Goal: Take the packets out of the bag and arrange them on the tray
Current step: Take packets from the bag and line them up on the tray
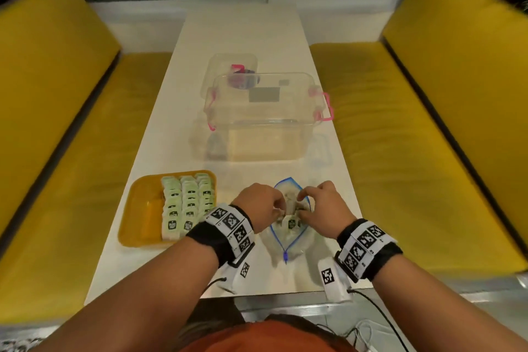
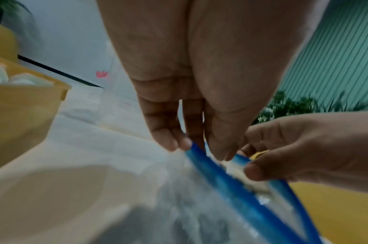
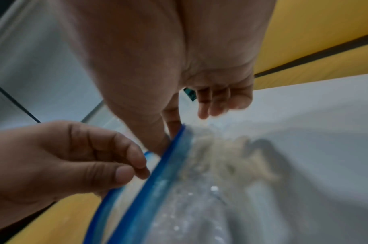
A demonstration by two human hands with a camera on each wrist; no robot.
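Observation:
A clear zip bag (image 1: 288, 241) with a blue rim lies on the white table, its mouth pulled open. My left hand (image 1: 265, 204) pinches the left side of the rim (image 2: 231, 184); its fingertips (image 2: 189, 143) close on the blue strip. My right hand (image 1: 315, 203) pinches the opposite side, with one finger (image 3: 173, 130) against the rim (image 3: 157, 181). Pale packets (image 1: 291, 221) show inside the mouth and blur through the plastic (image 3: 224, 156). Left of the bag stands a yellow tray (image 1: 140, 208) with several green-white packets (image 1: 187, 203) in three rows.
A large clear box with pink latches (image 1: 265, 111) stands behind the bag, and a smaller clear container (image 1: 228, 71) lies beyond it. Yellow benches (image 1: 71, 151) flank the narrow table on both sides. The tray's left part is bare.

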